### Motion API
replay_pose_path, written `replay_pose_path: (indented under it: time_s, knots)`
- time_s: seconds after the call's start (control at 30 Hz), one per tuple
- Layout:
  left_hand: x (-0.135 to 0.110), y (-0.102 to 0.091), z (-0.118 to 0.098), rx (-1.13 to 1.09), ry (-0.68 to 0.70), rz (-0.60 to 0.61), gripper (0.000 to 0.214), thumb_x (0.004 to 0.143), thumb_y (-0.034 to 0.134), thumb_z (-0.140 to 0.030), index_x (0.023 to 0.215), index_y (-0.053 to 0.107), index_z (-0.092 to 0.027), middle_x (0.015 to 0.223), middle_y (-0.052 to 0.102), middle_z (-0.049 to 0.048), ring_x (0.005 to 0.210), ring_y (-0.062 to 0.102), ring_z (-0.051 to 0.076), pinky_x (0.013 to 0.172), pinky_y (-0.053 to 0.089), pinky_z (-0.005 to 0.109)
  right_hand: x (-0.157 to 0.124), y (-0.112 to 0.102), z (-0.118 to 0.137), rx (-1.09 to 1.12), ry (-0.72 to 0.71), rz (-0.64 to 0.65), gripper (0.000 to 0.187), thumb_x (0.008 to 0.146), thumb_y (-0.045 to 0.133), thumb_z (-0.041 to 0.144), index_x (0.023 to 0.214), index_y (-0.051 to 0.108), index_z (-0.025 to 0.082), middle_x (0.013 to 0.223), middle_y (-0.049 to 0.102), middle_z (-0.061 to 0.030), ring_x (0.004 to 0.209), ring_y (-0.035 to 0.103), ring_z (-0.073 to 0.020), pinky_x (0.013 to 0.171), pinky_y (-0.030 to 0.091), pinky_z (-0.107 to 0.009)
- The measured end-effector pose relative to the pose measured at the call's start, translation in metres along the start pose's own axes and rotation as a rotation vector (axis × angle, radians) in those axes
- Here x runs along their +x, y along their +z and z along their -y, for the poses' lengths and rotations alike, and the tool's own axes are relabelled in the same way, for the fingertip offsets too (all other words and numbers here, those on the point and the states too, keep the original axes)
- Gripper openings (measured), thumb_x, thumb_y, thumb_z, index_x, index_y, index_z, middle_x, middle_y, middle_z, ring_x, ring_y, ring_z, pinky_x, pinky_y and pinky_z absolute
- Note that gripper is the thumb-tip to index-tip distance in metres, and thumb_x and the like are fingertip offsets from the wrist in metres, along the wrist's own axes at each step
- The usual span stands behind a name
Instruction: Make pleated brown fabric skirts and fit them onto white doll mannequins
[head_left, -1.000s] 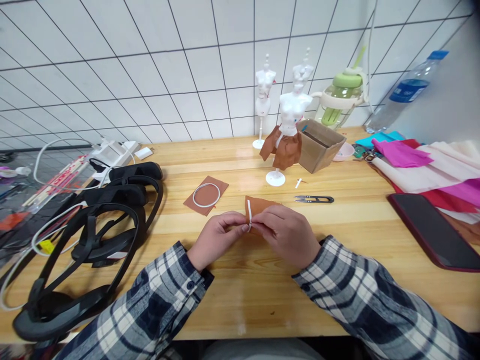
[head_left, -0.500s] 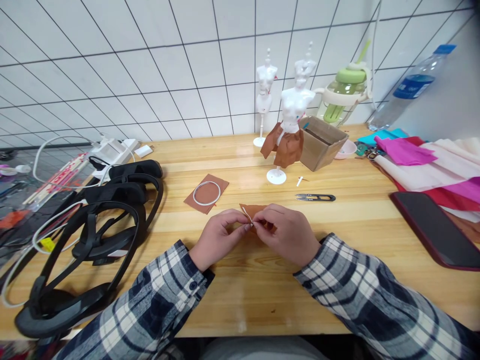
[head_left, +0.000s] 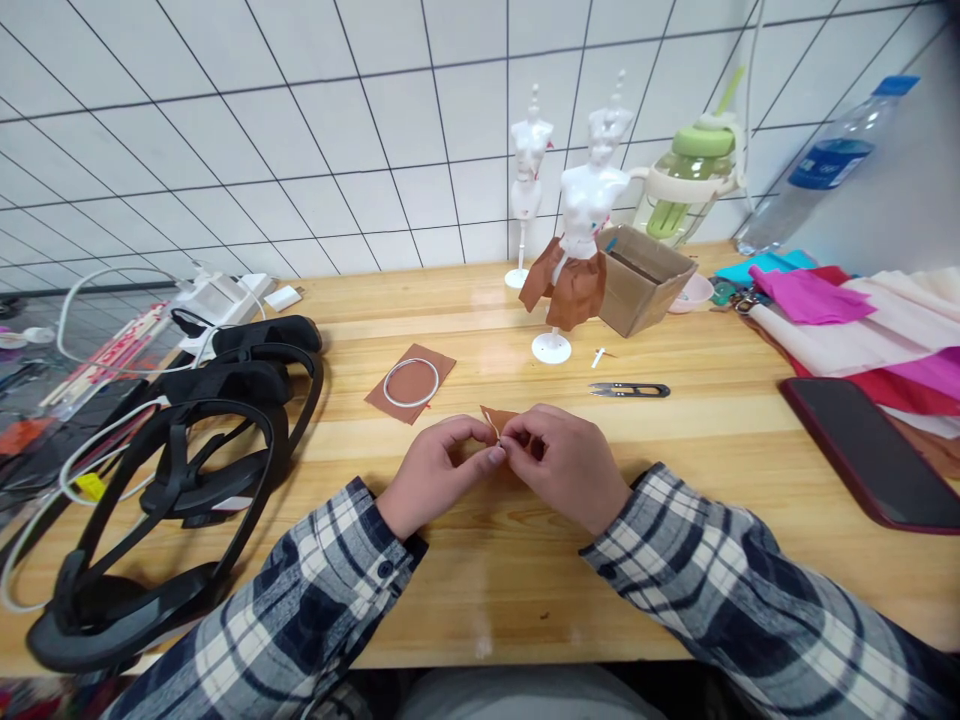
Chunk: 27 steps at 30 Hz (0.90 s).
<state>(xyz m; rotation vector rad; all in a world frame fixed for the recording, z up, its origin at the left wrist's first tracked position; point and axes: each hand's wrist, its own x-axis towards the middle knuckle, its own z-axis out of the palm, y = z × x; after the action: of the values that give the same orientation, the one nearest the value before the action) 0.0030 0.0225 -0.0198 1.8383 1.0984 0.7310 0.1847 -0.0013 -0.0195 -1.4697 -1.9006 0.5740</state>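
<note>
- The left hand (head_left: 439, 472) sits left of centre, knuckles up, fingers curled, thumb and forefinger pinched together at their tips.
- The right hand (head_left: 571, 465) lies just beside it, back facing up, its fingertips (head_left: 517, 437) bent in to meet the left hand's pinch.
- Both forearms, in plaid sleeves, angle inward from the lower corners, wrists low.
</note>
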Motion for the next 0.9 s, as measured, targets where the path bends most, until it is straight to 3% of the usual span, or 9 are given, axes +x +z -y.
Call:
replay_pose_path:
  time_s: [0.37,0.7,0.9]
  knots:
    - [0.0019,0.0024,0.0047,0.057,-0.036,-0.076,0.017,0.084,0.062,-0.034,0.082,0.066,-0.017,0.084,0.069,0.0035,0.081,0.062,0.017,0.079,0.047,0.029,0.0009,0.0025,-0.0034,0.064,-0.041,0.006,0.007,0.085,0.062,0.023,0.083,0.069,0.023,0.074,0.065,0.003,0.068,0.056,-0.0115,0.061,0.039,-0.025]
    - [0.0039,0.0002,0.0049,-0.059,-0.07,-0.171,0.013,0.077,0.062,-0.028,0.074,0.063,-0.016,0.075,0.065,0.0021,0.072,0.058,0.015,0.071,0.047,0.027,-0.0059,0.006,-0.0058,-0.066,-0.232,-0.026,0.019,0.092,0.054,0.026,0.102,0.07,0.024,0.087,0.069,-0.0007,0.077,0.062,-0.0141,0.067,0.042,-0.026]
    - [0.0048,-0.0009,0.0065,-0.122,-0.128,-0.125,0.016,0.077,0.063,-0.029,0.079,0.068,-0.014,0.079,0.069,0.0047,0.074,0.061,0.017,0.072,0.049,0.028,-0.0062,0.0061,-0.0056,-0.109,-0.257,-0.035,0.02,0.093,0.053,0.026,0.103,0.069,0.024,0.087,0.069,-0.001,0.077,0.062,-0.0142,0.066,0.042,-0.026]
